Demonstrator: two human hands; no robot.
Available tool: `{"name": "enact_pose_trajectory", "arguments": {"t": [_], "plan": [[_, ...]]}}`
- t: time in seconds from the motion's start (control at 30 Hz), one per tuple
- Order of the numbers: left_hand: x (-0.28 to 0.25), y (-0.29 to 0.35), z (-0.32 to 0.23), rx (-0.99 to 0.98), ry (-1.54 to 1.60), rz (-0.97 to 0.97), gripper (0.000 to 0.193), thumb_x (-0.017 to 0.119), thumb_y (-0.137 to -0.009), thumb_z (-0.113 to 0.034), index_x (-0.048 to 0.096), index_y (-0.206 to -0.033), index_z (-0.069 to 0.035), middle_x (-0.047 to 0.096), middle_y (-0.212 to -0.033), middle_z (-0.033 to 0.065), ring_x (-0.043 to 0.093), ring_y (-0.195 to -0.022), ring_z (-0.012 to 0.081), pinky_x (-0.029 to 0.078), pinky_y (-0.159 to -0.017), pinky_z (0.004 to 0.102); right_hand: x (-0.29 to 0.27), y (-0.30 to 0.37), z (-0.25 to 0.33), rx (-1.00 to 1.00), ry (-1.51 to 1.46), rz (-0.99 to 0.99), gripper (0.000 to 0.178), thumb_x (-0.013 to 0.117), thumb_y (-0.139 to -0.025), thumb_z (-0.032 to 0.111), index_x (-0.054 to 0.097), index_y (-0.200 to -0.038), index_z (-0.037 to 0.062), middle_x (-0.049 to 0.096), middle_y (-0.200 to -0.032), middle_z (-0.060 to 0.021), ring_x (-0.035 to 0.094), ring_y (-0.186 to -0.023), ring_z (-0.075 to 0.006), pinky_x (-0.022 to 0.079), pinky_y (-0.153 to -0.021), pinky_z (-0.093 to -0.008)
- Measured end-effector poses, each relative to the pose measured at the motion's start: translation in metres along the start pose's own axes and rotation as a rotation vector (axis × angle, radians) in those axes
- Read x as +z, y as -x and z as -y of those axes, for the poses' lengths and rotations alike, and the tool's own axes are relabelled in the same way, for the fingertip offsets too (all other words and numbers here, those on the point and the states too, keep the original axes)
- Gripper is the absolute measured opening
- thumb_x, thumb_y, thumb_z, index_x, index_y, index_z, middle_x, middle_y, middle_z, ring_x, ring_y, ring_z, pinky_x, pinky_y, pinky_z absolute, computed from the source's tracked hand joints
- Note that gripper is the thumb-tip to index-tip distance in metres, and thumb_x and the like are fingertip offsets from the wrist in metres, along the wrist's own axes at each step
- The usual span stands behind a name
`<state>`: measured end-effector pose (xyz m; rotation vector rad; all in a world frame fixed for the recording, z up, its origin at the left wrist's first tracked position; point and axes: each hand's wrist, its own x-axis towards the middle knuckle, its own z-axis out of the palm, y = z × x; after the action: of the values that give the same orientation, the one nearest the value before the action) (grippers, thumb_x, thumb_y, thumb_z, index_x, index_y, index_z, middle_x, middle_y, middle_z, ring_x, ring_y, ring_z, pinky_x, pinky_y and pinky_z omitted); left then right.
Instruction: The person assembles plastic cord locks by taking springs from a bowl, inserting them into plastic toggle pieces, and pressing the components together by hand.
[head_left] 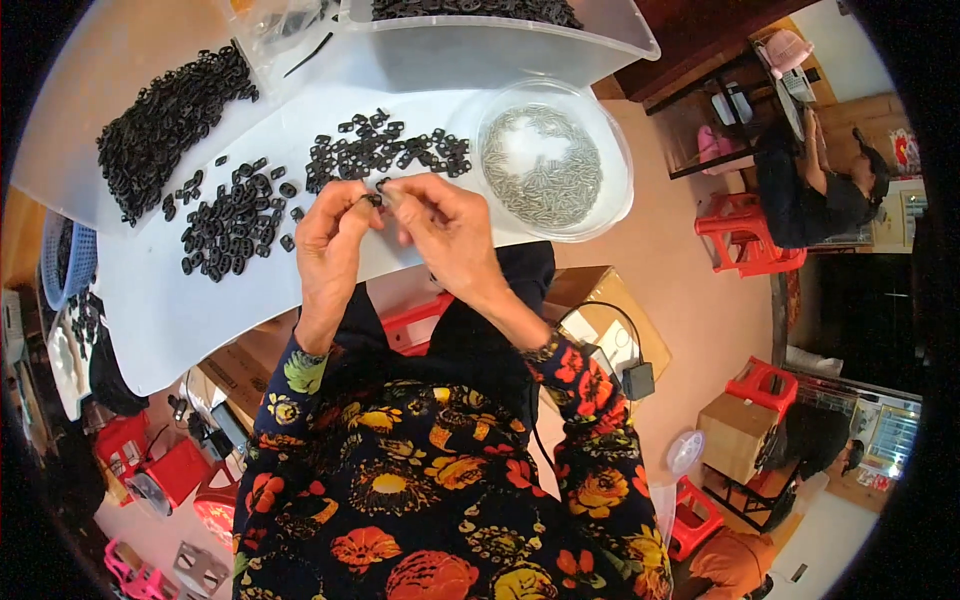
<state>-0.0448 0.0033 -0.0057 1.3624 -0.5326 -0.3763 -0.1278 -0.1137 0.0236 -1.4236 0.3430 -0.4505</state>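
Over the white tabletop [150, 310], my two hands meet at the fingertips. My left hand [333, 235] is closed, pinching a small black plastic piece [373, 199] between thumb and fingers. My right hand [447, 225] is also closed, its fingertips pressed together at a dark bit right beside that piece; fingers partly hide what it grips. Just beyond my hands lies a loose group of black link-shaped pieces [345, 155]. To their left sits a heap of black oval pieces [232, 225]. A clear round tub [612, 205] holding many short silver pins [540, 195] stands to the right.
A large translucent bin [490, 62] of black pieces stands at the back. A bigger black pile [175, 125] lies far left, near a blue basket [68, 255]. A cardboard box [640, 335] is below the table's right end. Two other people sit near red stools [745, 235] at right.
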Motion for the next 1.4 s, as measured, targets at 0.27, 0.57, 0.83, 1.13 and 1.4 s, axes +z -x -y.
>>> {"name": "enact_pose_trajectory", "arguments": {"t": [0.27, 0.57, 0.83, 1.13, 1.4], "plan": [[-0.005, 0.006, 0.003, -0.090, 0.069, 0.008, 0.007, 0.050, -0.091, -0.006, 0.056, -0.092, -0.002, 0.057, -0.076, 0.0025, 0.054, -0.077, 0.0120, 0.044, -0.077, 0.0264, -0.128, -0.046, 0.044, -0.239, 0.855, -0.191, 0.014, 0.057, -0.082, 0.003, 0.065, -0.093, 0.0019, 0.063, -0.076, -0.0144, 0.060, -0.060, -0.0211, 0.049, -0.058, -0.0327], [-0.005, 0.009, -0.001, -0.120, -0.039, 0.043, 0.008, 0.050, -0.092, -0.006, 0.056, -0.092, -0.001, 0.056, -0.076, 0.0018, 0.055, -0.078, 0.0113, 0.044, -0.077, 0.0260, -0.149, -0.060, 0.032, -0.325, 1.169, 0.049, 0.016, 0.055, -0.078, -0.002, 0.066, -0.090, 0.0016, 0.063, -0.085, -0.0170, 0.062, -0.070, -0.0334, 0.050, -0.067, -0.0400], [-0.003, 0.009, -0.001, -0.103, -0.058, 0.025, 0.005, 0.052, -0.088, -0.002, 0.057, -0.091, -0.002, 0.056, -0.077, -0.0002, 0.053, -0.072, 0.0067, 0.042, -0.068, 0.0201, -0.161, -0.064, 0.036, -0.286, 1.096, -0.055, 0.014, 0.059, -0.077, 0.000, 0.067, -0.089, 0.0023, 0.064, -0.081, -0.0156, 0.063, -0.069, -0.0286, 0.050, -0.064, -0.0359], [-0.004, 0.010, 0.000, -0.111, -0.071, 0.069, 0.011, 0.051, -0.091, -0.006, 0.058, -0.097, 0.000, 0.058, -0.083, 0.0023, 0.054, -0.076, 0.0088, 0.044, -0.075, 0.0241, -0.154, -0.075, 0.029, -0.292, 1.256, 0.105, 0.010, 0.061, -0.075, 0.007, 0.067, -0.081, 0.0019, 0.064, -0.081, -0.0160, 0.062, -0.073, -0.0350, 0.049, -0.068, -0.0419], [-0.001, 0.011, -0.004, -0.128, -0.044, 0.046, 0.009, 0.052, -0.090, -0.005, 0.058, -0.094, 0.000, 0.059, -0.083, 0.0029, 0.054, -0.073, 0.0091, 0.044, -0.071, 0.0236, -0.145, -0.080, 0.031, -0.334, 1.511, 0.169, 0.008, 0.060, -0.074, 0.007, 0.063, -0.074, -0.0004, 0.063, -0.081, -0.0185, 0.061, -0.074, -0.0371, 0.049, -0.069, -0.0435]]}}
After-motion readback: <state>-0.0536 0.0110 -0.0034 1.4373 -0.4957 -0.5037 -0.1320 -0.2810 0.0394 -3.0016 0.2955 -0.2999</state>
